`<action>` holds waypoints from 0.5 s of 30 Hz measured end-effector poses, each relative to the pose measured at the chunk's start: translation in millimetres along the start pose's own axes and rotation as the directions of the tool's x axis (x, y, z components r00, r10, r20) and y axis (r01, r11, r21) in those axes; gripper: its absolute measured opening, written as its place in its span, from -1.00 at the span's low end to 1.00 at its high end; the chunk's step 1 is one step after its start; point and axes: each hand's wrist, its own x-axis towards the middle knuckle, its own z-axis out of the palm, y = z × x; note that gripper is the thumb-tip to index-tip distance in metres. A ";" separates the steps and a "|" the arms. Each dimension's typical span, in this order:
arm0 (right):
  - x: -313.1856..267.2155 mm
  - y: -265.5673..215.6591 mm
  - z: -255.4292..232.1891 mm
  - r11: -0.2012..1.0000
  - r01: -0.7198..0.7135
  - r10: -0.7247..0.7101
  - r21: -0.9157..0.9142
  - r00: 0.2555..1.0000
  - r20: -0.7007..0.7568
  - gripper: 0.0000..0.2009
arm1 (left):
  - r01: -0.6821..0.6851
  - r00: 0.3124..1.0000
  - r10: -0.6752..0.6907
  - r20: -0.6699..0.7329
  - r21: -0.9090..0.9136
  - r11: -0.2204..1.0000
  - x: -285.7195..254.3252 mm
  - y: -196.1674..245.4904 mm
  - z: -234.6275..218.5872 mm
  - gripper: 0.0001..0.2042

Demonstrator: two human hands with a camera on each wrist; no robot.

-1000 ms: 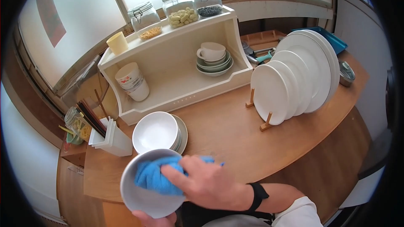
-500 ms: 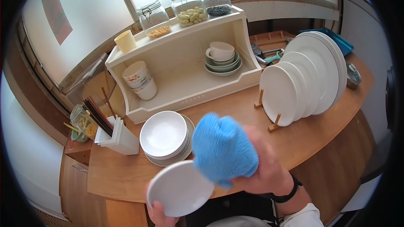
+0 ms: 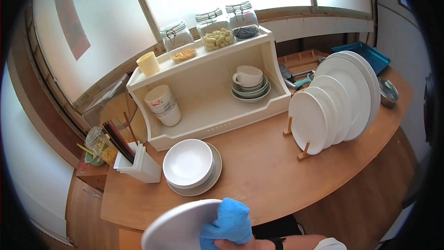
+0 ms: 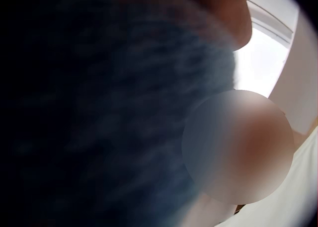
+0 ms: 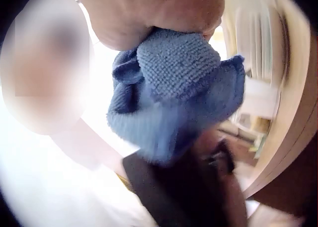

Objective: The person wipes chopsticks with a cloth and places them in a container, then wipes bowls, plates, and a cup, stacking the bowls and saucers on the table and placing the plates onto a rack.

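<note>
Low in the head view, a white bowl (image 3: 180,227) is steeply tilted above the table's front edge. My right hand (image 3: 236,244) grips a bunched blue cloth (image 3: 233,220) against the bowl's inside, near its right rim. In the right wrist view, that hand (image 5: 159,13) is curled over the cloth (image 5: 174,68). My left hand holds the bowl from its lower side, below the head view's edge. Only skin of the left hand (image 4: 226,18) shows at the top of the left wrist view, beside a dark blue blur; its fingertips are hidden.
White bowls (image 3: 187,163) are stacked on a plate (image 3: 216,176). Left of them stands a white holder (image 3: 145,166) with chopsticks. Behind is a cream shelf (image 3: 203,97) with cups, bowls and jars (image 3: 215,34). Several plates (image 3: 307,122) stand in a wooden rack at right.
The cloth was in the bowl, then lifted away to the right, and is back against its inner side. The bowl has moved lower and tilts more steeply. The head view has shifted upward.
</note>
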 end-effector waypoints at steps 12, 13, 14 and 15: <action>51.9 -55.5 -79.8 0.819 0.396 -0.302 -0.415 0.913 0.275 -0.38 | 0.031 0.885 -0.059 0.462 0.067 0.997 40.1 10.2 11.6 -0.50; 39.1 -45.0 -66.5 0.948 0.157 -0.114 -0.276 0.980 0.165 -0.49 | 0.066 0.886 -0.052 0.460 -0.014 0.998 42.6 6.1 8.3 -0.53; 36.3 -38.9 -54.5 0.991 -0.091 0.100 -0.103 0.991 0.089 -0.56 | 0.111 0.909 -0.019 0.417 -0.198 0.974 37.1 -2.6 13.3 -0.59; 41.2 -52.0 -38.0 0.880 0.210 -0.221 -0.425 0.975 0.024 -0.53 | 0.107 0.907 -0.013 0.421 -0.200 0.974 28.4 -6.3 16.7 -0.59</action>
